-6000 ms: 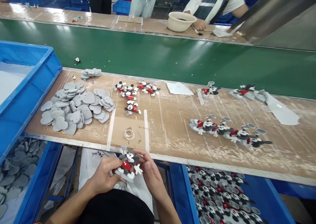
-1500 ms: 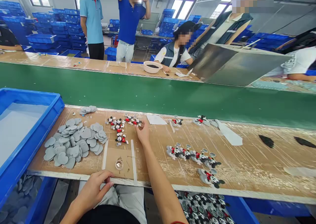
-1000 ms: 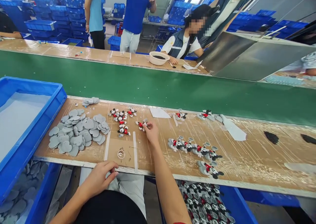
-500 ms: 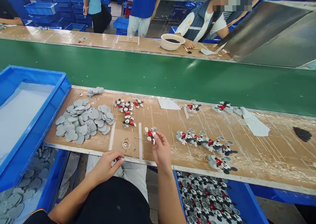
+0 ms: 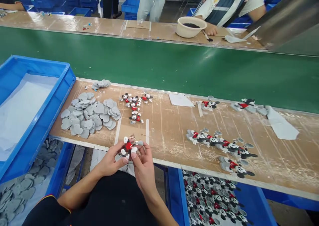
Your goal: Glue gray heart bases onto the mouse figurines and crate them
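- Small rubber Mickey Mouse figure [image 5: 129, 146] pinched by narrow fingertips of left hand [image 5: 109, 159] and right hand [image 5: 144, 174], over front edge of work board [image 5: 169, 126].
- Step in hand: apparently handling this figure (only a judgement).
- Next move: needing careful, steady fingers.

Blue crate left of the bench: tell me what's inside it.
A white sheet lines the blue crate, creased across its floor; anything beneath the sheet is covered and cannot be seen.

Green conveyor belt [image 5: 159, 63] behind a blue crate [image 5: 48, 111]
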`<state>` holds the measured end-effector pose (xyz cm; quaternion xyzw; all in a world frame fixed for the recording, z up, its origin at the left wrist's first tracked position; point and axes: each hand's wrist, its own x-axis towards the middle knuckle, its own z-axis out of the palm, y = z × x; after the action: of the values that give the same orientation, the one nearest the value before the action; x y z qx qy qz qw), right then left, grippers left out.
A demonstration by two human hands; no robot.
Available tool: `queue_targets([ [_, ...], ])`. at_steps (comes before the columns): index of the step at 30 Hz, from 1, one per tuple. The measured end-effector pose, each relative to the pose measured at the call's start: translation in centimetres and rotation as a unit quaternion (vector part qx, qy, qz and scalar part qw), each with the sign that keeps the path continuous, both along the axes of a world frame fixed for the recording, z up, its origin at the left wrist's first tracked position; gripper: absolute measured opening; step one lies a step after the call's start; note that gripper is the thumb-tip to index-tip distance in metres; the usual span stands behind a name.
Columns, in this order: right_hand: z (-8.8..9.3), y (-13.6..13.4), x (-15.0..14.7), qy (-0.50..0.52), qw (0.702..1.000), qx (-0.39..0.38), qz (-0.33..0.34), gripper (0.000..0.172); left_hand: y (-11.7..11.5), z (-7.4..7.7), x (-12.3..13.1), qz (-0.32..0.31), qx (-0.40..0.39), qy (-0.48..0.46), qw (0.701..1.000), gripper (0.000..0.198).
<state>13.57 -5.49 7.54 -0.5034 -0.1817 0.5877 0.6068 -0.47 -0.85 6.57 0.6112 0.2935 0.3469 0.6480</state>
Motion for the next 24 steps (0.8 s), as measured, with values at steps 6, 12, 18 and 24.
queue_targets([
  [6, 0.5, -0.1, 1.4, 0.027, 0.997, -0.018, 0.075, 0.055, 0.7, 1.0, -1.0, -0.036, 0.003, -0.006, 0.999, 0.072],
  [12, 0.9, -0.2, 2.4, 0.080, 0.979, -0.048, 0.179, 0.044, 2.2, 2.1, -1.6, -0.059, 0.056, 0.038, 0.996, 0.044],
  [18, 0.1, -0.7, 2.3, 0.075, 0.966, -0.050, 0.243, 0.035, 2.1, 2.6, -1.7, -0.094, 0.030, 0.028, 0.995, 0.022],
  [24, -2.2, 0.1, 5.5, -0.151, 0.974, -0.046, 0.160, 0.037, 2.0, 1.2, -2.2, -0.032, -0.023, 0.115, 0.993, 0.024],
])
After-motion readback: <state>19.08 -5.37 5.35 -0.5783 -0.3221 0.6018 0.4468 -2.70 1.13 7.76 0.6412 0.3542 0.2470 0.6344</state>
